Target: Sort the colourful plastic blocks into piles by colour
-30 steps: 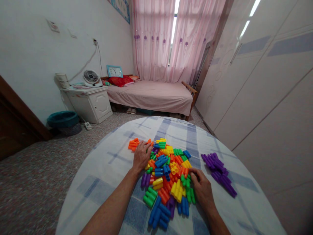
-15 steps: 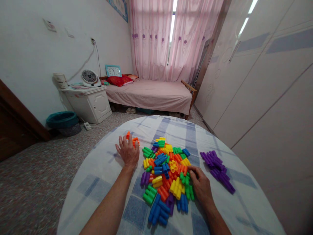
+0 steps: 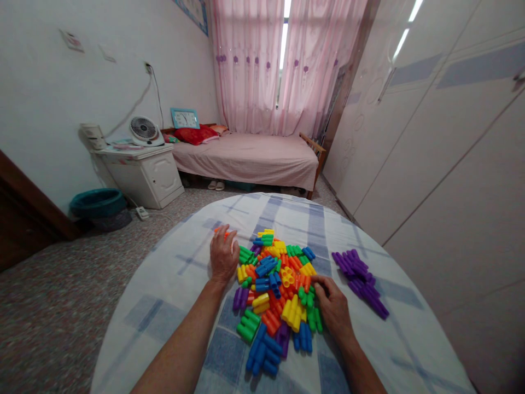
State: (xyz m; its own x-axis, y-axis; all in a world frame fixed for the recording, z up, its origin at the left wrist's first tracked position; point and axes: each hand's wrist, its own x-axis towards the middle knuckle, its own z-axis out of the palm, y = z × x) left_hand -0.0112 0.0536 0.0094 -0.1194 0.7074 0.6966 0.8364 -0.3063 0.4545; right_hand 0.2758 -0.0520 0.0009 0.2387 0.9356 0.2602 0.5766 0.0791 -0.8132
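On the table lies a heap of plastic bullet-shaped building blocks (image 3: 270, 284) in yellow, green, blue, orange and purple. My left hand (image 3: 223, 256) is at the heap's upper left, fingers apart and a little bent, with nothing seen in them. Just beyond its fingertips, mostly hidden by the hand, are some orange blocks (image 3: 217, 232). At the heap's right edge is my right hand (image 3: 333, 306), its fingers curled and its index finger and thumb at an orange block (image 3: 307, 283). Green blocks (image 3: 315, 317) lie beside that hand.
Purple blocks (image 3: 361, 282) form a separate group on the right of the round table, which has a checked cloth (image 3: 156, 323). Beyond the table stand a bed (image 3: 254, 156), a white cabinet (image 3: 162, 178) with a fan (image 3: 144, 130), a bin (image 3: 100, 208) and a wardrobe (image 3: 443, 142).
My left hand has moved right and nearer the heap, away from the orange blocks at the far left. My right hand stays at the heap's right edge. The view has shifted slightly.
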